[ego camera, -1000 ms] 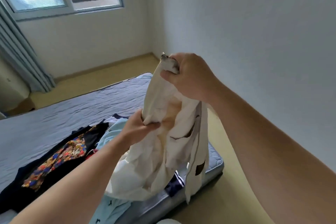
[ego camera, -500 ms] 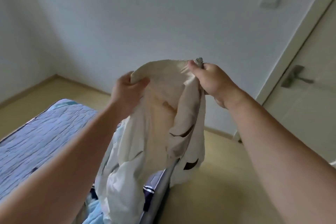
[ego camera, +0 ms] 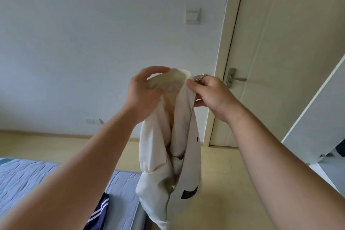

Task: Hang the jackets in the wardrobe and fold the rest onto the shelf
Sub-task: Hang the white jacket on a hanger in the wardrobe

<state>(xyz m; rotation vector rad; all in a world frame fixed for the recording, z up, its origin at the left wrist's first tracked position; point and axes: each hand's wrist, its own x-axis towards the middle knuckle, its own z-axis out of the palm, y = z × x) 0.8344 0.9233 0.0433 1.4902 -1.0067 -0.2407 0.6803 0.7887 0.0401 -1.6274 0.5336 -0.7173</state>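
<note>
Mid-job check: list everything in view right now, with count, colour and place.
jacket: one, cream, held up, centre
mattress: one, blue-grey, lower left
striped garment: one, navy and white, on the mattress
door: one, cream, right
door handle: one, silver, on the door
light switch: one, white, left of the door
wall socket: one, white, low, left
left hand: one, grips the jacket's collar
right hand: one, pinches the collar's end

The jacket [ego camera: 155, 164] is smooth, slightly shiny cloth with a ribbed knit collar [ego camera: 173, 74]. The door handle [ego camera: 236, 79] is matt metal, the mattress [ego camera: 28, 179] is quilted cloth.
</note>
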